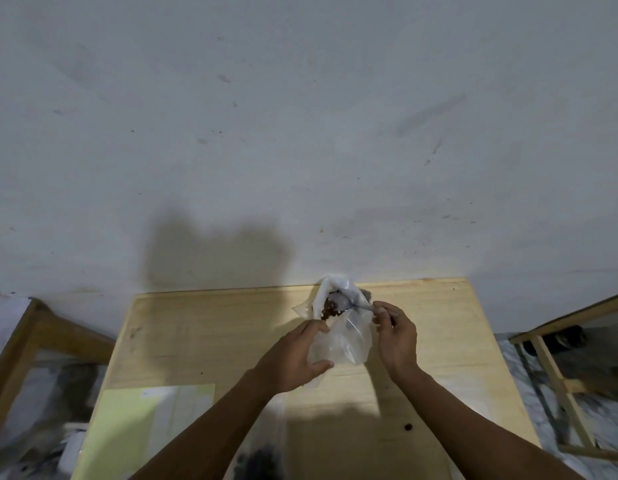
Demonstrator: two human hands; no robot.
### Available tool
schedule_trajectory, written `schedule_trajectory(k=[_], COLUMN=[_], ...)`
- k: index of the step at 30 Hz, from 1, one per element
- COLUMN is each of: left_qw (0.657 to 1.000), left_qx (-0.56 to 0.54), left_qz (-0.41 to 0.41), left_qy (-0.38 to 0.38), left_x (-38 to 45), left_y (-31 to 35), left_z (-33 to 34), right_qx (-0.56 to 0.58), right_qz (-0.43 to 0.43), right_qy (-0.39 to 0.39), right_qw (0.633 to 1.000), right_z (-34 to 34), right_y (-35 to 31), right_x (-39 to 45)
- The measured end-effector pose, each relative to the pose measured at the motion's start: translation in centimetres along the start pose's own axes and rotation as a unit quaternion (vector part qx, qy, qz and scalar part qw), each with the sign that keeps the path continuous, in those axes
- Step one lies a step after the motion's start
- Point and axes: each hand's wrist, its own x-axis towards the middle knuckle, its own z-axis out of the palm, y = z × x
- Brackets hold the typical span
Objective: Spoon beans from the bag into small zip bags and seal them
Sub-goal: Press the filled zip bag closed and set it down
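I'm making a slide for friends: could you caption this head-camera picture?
Right hand tips a spoon of beans into a small zip bag held by the left hand.

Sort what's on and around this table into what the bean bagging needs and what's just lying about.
In use: left hand holding small zip bag; right hand pinching spoon of beans; big bag behind.

Lying about: yellow sheet, stray bean, wooden frames.

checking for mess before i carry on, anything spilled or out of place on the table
One stray bean lies alone on the wooden table, nearer the person than the small zip bag and away from the spoon; it looks spilled. Nothing else stands out.
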Motion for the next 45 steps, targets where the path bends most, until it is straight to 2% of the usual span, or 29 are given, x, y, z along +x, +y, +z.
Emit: schedule_trajectory(k=[8, 12, 16, 20, 24, 35, 41, 45], left_qw=[0.999, 0.998, 0.998, 0.999, 0.999, 0.984, 0.976, 0.976], left_qx=[0.001, 0.003, 0.006, 0.016, 0.020, 0.108, 0.139, 0.143], left_qz=[0.012, 0.019, 0.021, 0.017, -0.005, -0.076, -0.103, -0.090], left_qy=[0.045, 0.054, 0.054, 0.043, 0.038, 0.121, 0.133, 0.141], left_x=[-0.2, -0.4, -0.8, -1.4, -2.0, -4.0, -4.2, -4.0], left_y=[0.5, 0.5, 0.9, 1.1, 1.0, -0.6, 0.0, 1.2], left_z=[0.6, 0.7, 0.4, 0.0, -0.6, -2.1, -2.3, -2.4], right_qx=[0.130, 0.089, 0.122, 0.163, 0.153, 0.170, 0.138, 0.085], right_qz=[0.139, 0.192, 0.255, 0.276, 0.272, 0.203, 0.099, 0.035], right_qy=[-0.096, -0.131, -0.136, -0.140, -0.103, -0.029, -0.051, -0.075], right_qw=[0.977, 0.969, 0.949, 0.937, 0.944, 0.964, 0.984, 0.993], right_z=[0.2, 0.1, -0.3, -0.5, -0.6, -4.6, -6.4, -6.3], right_y=[-0.6, -0.3, -0.9, -1.5, -0.9, -3.2, -7.9, -9.9], right_x=[-1.4, -0.9, -0.6, -0.8, -0.6, 0.3, -0.5, -1.7])
